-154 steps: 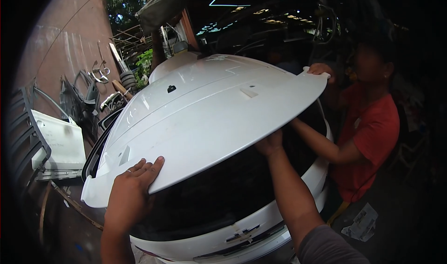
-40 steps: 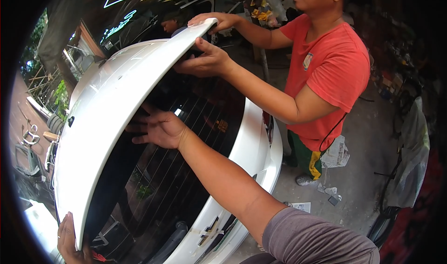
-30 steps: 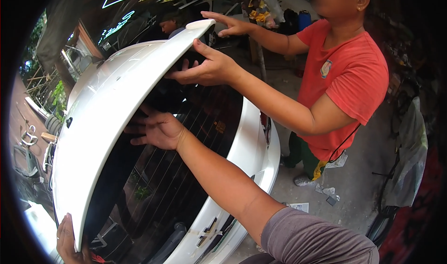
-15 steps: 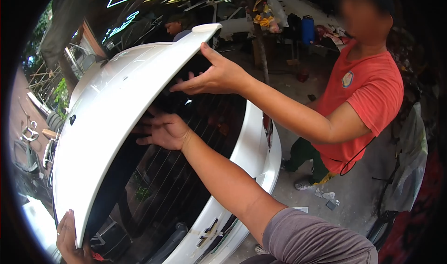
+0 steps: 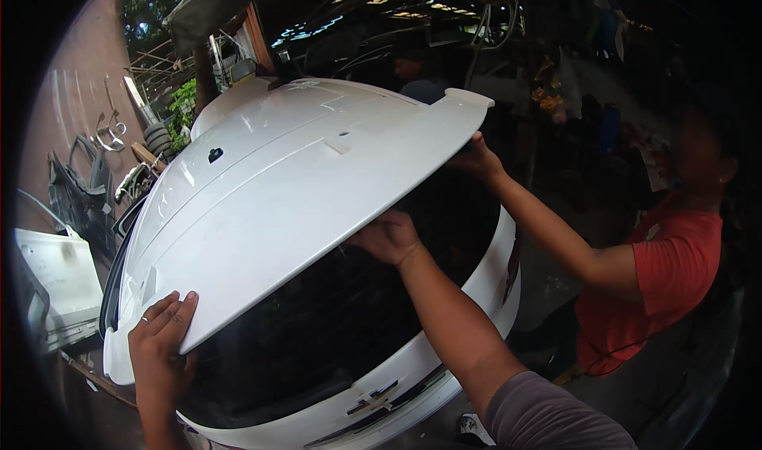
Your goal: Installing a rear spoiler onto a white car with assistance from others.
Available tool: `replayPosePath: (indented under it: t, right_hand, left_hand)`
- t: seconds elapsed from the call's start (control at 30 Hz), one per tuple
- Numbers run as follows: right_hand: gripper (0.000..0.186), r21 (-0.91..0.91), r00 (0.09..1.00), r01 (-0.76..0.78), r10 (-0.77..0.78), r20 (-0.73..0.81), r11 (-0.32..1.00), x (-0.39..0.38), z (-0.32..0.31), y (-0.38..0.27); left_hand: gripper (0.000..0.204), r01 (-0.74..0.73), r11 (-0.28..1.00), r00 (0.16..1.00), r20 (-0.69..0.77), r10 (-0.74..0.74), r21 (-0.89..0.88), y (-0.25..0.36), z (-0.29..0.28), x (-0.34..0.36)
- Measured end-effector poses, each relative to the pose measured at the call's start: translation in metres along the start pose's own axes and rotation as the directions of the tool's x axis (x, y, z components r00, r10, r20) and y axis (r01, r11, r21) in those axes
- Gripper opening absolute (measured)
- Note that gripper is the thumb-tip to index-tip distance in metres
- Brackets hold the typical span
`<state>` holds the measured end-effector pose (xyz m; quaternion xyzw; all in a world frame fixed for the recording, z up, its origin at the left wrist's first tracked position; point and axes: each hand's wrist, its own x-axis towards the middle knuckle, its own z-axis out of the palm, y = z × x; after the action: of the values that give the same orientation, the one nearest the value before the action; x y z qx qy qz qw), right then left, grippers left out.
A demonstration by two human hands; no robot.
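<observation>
A long white car spoiler [image 5: 317, 212] with upturned ends lies along the rear of a white car's roof [image 5: 238, 121], above the dark rear window [image 5: 302, 355]. My left hand [image 5: 163, 335], a ring on one finger, grips its near left corner, fingers over the top face. Beneath the middle of its edge, my right hand [image 5: 389, 237] holds it from below, the fingertips partly hidden in shadow. At the right end, a hand [image 5: 479, 163] of a co-worker in a red shirt [image 5: 675, 251] is also under the edge.
The white tailgate [image 5: 381, 402] curves below the glass. Car parts, among them a white panel [image 5: 59, 283] and dark trim pieces [image 5: 83, 184], stand by the wall at left. Someone in a dark cap [image 5: 421, 85] is beyond the roof. The right side is dim.
My view has swung left and shows more of the spoiler's top face. My left hand's fingers now lie over its corner. My right hand, earlier open below it, is up against the edge.
</observation>
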<state>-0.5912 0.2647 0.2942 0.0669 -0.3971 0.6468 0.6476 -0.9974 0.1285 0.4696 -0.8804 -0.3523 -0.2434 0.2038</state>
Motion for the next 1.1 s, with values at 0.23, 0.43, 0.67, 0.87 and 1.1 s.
replayPosePath:
  t: [0.23,0.43,0.67,0.87,1.1]
  right_hand:
    - [0.043,0.041,0.995,-0.062,0.058,0.085,0.997,0.006,-0.012,-0.002]
    - [0.05,0.032,0.986,-0.147,0.144,0.082,0.989,0.005,-0.013,-0.007]
    - [0.05,-0.211,0.984,-0.158,0.137,-0.112,0.965,-0.004,0.02,-0.007]
    - [0.043,-0.992,0.988,-0.095,0.115,-0.105,-0.087,-0.075,0.112,-0.009]
    - [0.036,-0.901,0.889,0.375,-0.19,0.416,-0.218,-0.175,0.271,-0.063]
  left_hand:
    - [0.074,-0.059,0.998,0.998,0.018,0.059,0.0,0.001,-0.005,0.004]
    - [0.074,-0.02,0.998,1.0,0.022,0.019,0.058,0.006,-0.003,0.005]
    - [0.078,-0.014,0.998,1.0,0.011,0.013,0.064,0.009,-0.005,0.004]
    - [0.082,-0.023,0.999,1.0,0.021,0.023,0.038,0.005,-0.006,-0.003]
    - [0.08,-0.03,1.0,0.999,0.03,0.03,0.01,-0.005,0.0,-0.003]
